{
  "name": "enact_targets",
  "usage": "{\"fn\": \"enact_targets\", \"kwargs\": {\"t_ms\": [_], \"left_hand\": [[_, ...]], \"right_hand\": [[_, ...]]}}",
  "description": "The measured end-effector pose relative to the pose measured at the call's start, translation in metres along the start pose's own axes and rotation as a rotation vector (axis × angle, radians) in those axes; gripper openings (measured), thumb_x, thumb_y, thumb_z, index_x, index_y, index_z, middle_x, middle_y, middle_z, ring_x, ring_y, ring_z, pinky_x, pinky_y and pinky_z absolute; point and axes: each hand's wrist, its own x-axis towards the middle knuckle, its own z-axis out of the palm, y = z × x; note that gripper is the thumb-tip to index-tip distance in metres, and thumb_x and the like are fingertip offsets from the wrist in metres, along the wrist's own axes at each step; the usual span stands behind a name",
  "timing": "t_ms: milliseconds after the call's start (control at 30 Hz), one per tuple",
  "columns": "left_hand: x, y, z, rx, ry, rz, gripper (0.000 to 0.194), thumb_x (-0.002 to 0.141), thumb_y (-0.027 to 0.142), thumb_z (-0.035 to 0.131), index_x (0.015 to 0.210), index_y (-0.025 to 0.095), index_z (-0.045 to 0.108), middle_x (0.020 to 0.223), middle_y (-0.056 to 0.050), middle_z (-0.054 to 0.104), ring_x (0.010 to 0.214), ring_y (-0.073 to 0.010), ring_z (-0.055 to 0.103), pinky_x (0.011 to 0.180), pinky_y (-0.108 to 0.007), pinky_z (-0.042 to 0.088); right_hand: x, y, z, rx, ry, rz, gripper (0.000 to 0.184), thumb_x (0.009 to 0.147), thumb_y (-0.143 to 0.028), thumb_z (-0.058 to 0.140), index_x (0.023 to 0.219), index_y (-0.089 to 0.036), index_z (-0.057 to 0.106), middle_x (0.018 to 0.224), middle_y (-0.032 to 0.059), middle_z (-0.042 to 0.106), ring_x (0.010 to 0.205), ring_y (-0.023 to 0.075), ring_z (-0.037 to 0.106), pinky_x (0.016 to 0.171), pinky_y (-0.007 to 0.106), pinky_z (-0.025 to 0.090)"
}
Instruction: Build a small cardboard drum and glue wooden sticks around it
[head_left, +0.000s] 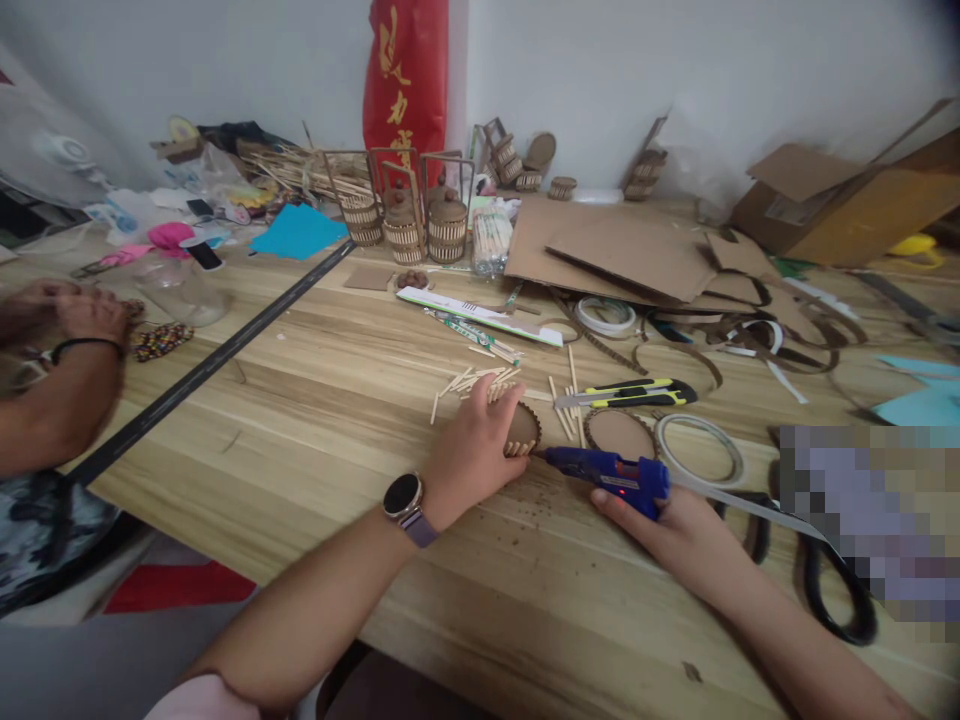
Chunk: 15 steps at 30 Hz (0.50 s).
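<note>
My left hand, wearing a smartwatch, grips a small round cardboard piece with a corrugated rim. Short wooden sticks stand along part of that rim, and my fingers hide its left side. In my right hand is a blue hot glue gun with a small red light on. Its nozzle points left, close to the near rim of the round piece. Loose sticks lie just beyond my left hand. A second cardboard disc rests flat to the right of the first.
A yellow-and-black utility knife, a tape roll and black-handled scissors lie on the right. Small stick baskets and cardboard sheets fill the back. At the left, another person's hands work near a beaded item.
</note>
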Motion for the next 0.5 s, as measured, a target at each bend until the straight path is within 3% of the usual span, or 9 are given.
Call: {"fn": "enact_targets", "kwargs": {"t_ms": [500], "left_hand": [[0.0006,-0.0011,0.0012,0.002,-0.001,0.007,0.078,0.072,0.02,0.076,0.138,0.022,0.034,0.147,-0.018,0.028,0.131,-0.0366,0.044,0.103,-0.051,0.046]], "right_hand": [[0.0004,-0.0019,0.0011,-0.018,0.009,0.0,0.036,0.079,-0.053,0.053,0.084,-0.024,0.075,0.082,0.0055,0.078,0.077,0.0287,0.073,0.069,0.038,0.059]]}}
